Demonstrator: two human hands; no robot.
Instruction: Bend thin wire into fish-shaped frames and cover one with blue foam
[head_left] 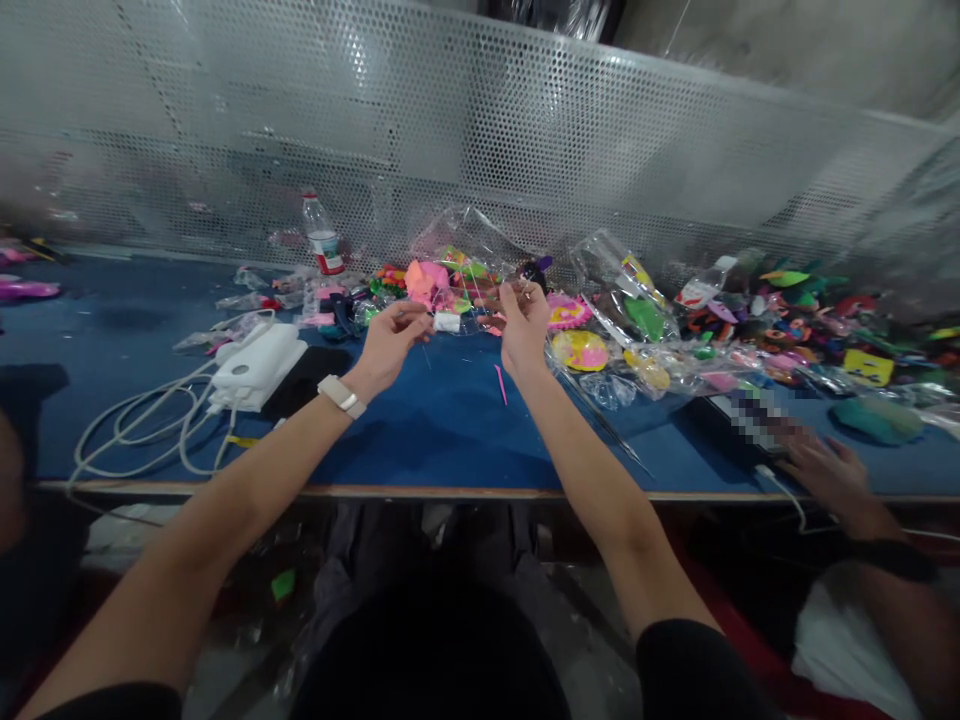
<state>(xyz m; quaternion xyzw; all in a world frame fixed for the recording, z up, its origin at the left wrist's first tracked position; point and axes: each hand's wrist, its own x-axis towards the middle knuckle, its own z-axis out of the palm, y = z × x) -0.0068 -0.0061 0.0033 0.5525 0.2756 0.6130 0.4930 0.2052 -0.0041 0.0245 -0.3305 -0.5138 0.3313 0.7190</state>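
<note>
My left hand (394, 343) is raised over the table, thumb and fingers pinched together. Right at its fingertips is a small white piece (448, 322), and a fine thread-like line hangs just below. Opposite it, my right hand (525, 320) is also closed in a pinch; what it grips is too thin or blurred to make out. Behind both hands lie a pink-orange foam piece (427, 282) and a clear plastic bag (469, 235). A pink strip (501, 385) rests on the blue table (442, 430) below my right hand.
A white power adapter (259, 365) with coiled cables sits left. A bottle (324, 240) stands by the perforated metal panel (420, 120). Tweezers (611, 430) and a yellow-pink disc (581, 351) lie right of centre. Another person's hand (832, 465) touches a phone (742, 420).
</note>
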